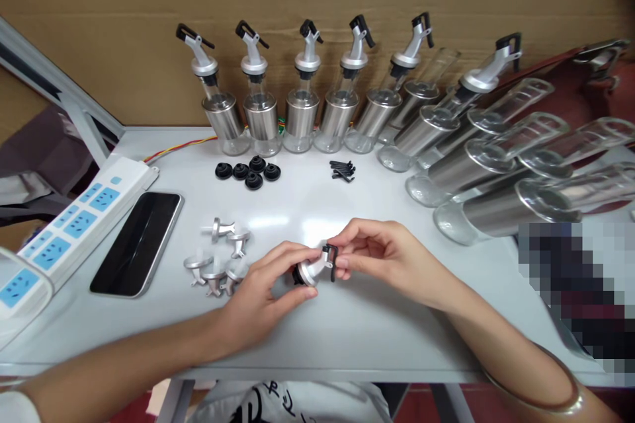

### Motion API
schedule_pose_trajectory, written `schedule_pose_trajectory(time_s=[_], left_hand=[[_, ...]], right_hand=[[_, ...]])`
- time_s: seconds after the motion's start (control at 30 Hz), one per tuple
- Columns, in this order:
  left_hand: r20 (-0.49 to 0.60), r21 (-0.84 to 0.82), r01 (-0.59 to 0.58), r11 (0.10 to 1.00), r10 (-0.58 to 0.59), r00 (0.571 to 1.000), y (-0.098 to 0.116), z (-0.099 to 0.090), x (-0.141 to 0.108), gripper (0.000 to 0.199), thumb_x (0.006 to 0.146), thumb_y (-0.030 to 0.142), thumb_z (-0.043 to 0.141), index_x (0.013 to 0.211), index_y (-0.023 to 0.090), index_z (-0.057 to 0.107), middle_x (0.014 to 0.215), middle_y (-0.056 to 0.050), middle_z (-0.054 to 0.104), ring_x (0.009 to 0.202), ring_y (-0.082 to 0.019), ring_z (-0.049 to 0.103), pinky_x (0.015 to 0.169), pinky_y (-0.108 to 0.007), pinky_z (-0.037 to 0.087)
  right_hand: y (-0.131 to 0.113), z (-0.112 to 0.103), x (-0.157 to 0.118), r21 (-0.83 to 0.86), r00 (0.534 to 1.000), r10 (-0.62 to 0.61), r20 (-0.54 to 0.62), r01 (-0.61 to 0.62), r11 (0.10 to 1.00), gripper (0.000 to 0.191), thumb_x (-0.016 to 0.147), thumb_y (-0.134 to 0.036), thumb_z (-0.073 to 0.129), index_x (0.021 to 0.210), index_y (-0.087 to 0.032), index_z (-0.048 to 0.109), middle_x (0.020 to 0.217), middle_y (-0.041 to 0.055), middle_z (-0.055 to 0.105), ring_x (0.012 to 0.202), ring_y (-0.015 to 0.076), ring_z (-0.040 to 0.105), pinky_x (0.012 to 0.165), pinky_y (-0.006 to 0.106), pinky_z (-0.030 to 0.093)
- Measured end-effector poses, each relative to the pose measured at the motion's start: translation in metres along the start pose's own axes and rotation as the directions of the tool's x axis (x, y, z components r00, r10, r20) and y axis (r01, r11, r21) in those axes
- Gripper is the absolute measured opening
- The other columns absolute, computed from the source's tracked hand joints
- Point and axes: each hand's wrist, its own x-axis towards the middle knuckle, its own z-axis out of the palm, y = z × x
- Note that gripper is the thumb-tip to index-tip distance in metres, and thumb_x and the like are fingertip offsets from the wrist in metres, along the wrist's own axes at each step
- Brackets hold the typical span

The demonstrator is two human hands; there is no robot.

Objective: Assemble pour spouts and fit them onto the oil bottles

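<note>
Between my hands, just above the front of the table, is a silver pourer spout (311, 271) with a black stopper at its base and a black lever (333, 264) at its tip. My left hand (270, 287) is closed round the base, thumb below and fingers above. The fingertips of my right hand (374, 254) pinch the black lever end. Left of my hands lie several loose silver spout parts (213, 274). Farther back sit several black stoppers (253, 180) and a small pile of black levers (342, 170).
Several glass bottles with steel sleeves (302, 112) and fitted pourers line the back. More bottles without pourers (476, 168) stand at the right. A phone (139, 244) and a white power strip (74, 231) lie at the left. A brown bag (580, 86) is at the back right.
</note>
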Motion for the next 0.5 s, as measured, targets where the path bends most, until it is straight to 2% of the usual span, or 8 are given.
schedule_pose_trajectory(time_s=[0.23, 0.5], left_hand=[[0.004, 0.013, 0.010, 1.000, -0.010, 1.000, -0.0006, 0.0004, 0.0009, 0.034, 0.089, 0.020, 0.062, 0.123, 0.026, 0.057, 0.108, -0.005, 0.062, 0.092, -0.017, 0.058, 0.082, -0.028, 0.049], [0.004, 0.019, 0.002, 1.000, -0.002, 1.000, 0.0013, 0.0003, -0.0005, 0.034, 0.089, 0.021, 0.062, 0.123, 0.025, 0.058, 0.109, -0.006, 0.063, 0.092, -0.018, 0.060, 0.083, -0.029, 0.050]], right_hand=[[0.0010, -0.0003, 0.0010, -0.001, 1.000, -0.027, 0.014, 0.027, 1.000, 0.026, 0.075, -0.031, 0.075, 0.094, -0.016, 0.066, 0.068, -0.0004, 0.069, 0.060, 0.0111, 0.065, 0.064, 0.026, 0.053], [0.0011, -0.0014, 0.0012, -0.007, 1.000, -0.025, 0.016, 0.025, 1.000, 0.026, 0.069, -0.030, 0.079, 0.088, -0.016, 0.071, 0.067, -0.0003, 0.069, 0.062, 0.0121, 0.065, 0.064, 0.027, 0.053]])
